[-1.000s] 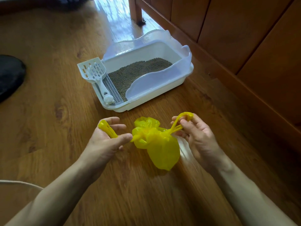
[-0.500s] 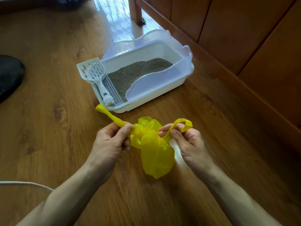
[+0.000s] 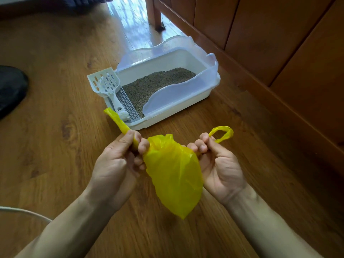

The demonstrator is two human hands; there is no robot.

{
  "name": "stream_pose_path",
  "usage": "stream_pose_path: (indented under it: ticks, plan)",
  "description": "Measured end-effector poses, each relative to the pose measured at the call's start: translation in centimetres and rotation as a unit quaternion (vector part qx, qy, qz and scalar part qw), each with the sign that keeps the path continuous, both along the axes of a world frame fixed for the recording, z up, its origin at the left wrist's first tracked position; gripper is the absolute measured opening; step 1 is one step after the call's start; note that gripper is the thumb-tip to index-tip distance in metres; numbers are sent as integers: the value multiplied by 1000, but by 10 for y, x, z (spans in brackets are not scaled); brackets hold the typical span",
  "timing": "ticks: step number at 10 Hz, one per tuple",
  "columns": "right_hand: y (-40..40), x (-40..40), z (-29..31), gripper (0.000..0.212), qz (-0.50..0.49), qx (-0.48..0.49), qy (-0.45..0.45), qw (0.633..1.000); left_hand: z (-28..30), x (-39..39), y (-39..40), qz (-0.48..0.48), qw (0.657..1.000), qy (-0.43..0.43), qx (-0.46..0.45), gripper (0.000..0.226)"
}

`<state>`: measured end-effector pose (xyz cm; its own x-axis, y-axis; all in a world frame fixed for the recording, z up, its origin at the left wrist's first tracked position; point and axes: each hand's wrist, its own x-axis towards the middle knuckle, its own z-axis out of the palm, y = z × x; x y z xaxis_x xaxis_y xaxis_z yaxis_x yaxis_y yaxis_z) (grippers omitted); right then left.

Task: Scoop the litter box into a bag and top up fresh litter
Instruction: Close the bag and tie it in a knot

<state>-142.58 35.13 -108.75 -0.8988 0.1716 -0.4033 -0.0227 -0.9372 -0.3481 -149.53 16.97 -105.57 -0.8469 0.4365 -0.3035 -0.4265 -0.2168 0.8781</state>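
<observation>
Hands meet before me: my left hand (image 3: 115,164) grips one handle, my right hand (image 3: 221,168) pinches the other, yellow bag (image 3: 175,174) hanging between them, near the litter box (image 3: 167,86).

i see a wooden plank floor (image 3: 55,146), daylight glaring on it far ahead, brown wooden cabinet panels (image 3: 279,34) right, a dark rounded object (image 3: 11,88) left.

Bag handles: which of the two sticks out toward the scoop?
The left hand's handle: a straight twisted strip ending beside the scoop. The right hand's handle forms an open loop.
</observation>
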Motion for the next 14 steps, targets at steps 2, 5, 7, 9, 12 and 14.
stream_pose_path:
  ticks: [2,5,7,9,12,14]
  plan:
    - [17,9,-17,15,-5,103,-49,993,-17,-6,-17,16,996,-69,-55,26]
    - [6,8,-3,20,2,213,-17,977,-2,-4,-5,58,998,-15,3,27]
    - [-9,11,7,20,51,381,32,923,3,7,2,-12,982,154,-112,30]
    - [-25,15,-5,36,108,549,20,829,-11,20,4,-142,932,217,-255,29]
    - [-31,18,12,30,58,806,216,548,-10,25,-2,-186,855,304,-377,26]
    - [-25,13,8,24,107,787,219,567,-11,31,-2,-284,872,268,-295,20]
